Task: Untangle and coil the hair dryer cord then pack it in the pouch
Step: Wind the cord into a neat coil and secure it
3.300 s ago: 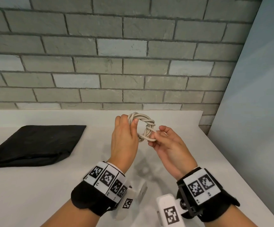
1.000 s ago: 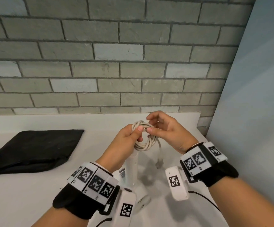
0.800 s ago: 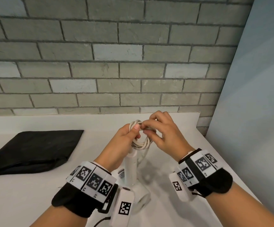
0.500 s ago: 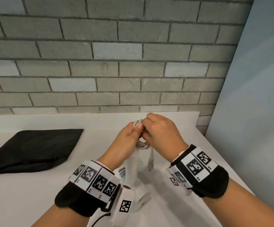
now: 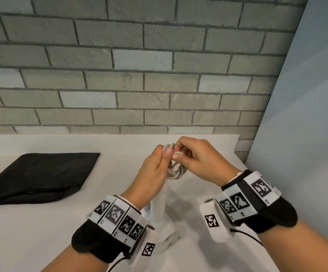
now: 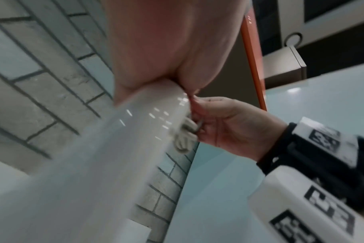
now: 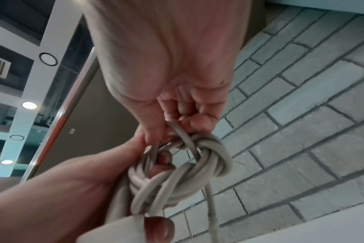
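The white hair dryer [image 5: 160,211] hangs handle-up over the counter, its head low near my left wrist. Its beige cord [image 5: 175,170] is wound in a small coil at the top of the handle. My left hand [image 5: 155,169] grips the coil together with the handle [image 6: 119,148]. My right hand [image 5: 196,160] pinches a strand of the cord at the top of the coil; in the right wrist view its fingers [image 7: 195,121] curl round a loop of the coil [image 7: 177,177]. The black pouch [image 5: 35,175] lies flat on the counter to the left.
The white counter [image 5: 41,232] runs to a grey brick wall [image 5: 120,75] behind. A pale blue panel [image 5: 306,134] closes off the right side, close to my right arm.
The dryer has swung from lying under my hands to hanging handle-up. My right hand moved from the coil's right side to its top and is now pinching a strand there.
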